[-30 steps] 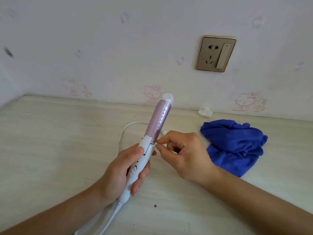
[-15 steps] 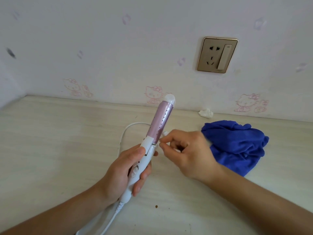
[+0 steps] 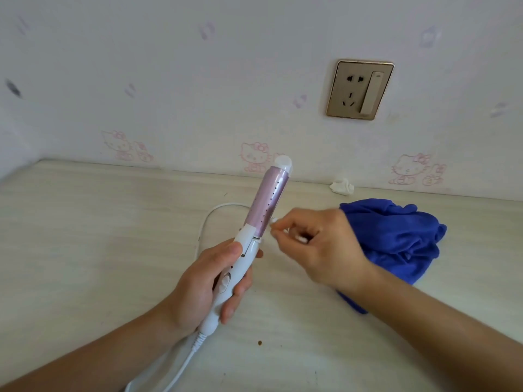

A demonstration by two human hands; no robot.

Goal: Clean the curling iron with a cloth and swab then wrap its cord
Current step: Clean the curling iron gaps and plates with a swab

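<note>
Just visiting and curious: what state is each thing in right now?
curling iron: held off the table, tilted, tip up.
left hand: grips the iron's white handle.
right hand: pinches the swab.
swab: tip at the pink barrel's lower edge.
cord: unwrapped, looping loose on the table.
blue cloth: crumpled on the table, not held.
wall socket: nothing plugged in.
white wad: crumpled, lying behind the cloth.
</note>
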